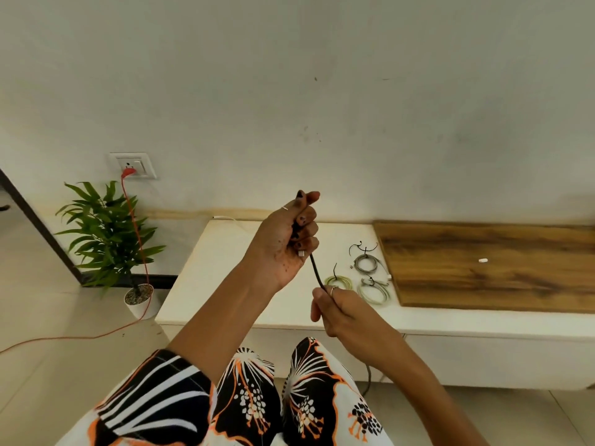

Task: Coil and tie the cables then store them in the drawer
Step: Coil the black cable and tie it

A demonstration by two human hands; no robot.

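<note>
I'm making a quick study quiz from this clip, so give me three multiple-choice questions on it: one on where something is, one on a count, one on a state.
1. Where do the coiled, tied cables lie?
A. on the white cabinet top
B. on the floor
C. in the plant pot

2. How many coiled cables lie there?
A. one
B. three
C. six

3. How is the thin black cable held?
A. by neither hand
B. by the left hand only
C. by both hands

Answers:
1 A: the coils sit on the white cabinet top beside the brown wooden board.
2 B: one grey coil, two greenish coils.
3 C: the left hand and right hand both grip the thin black cable.
</note>
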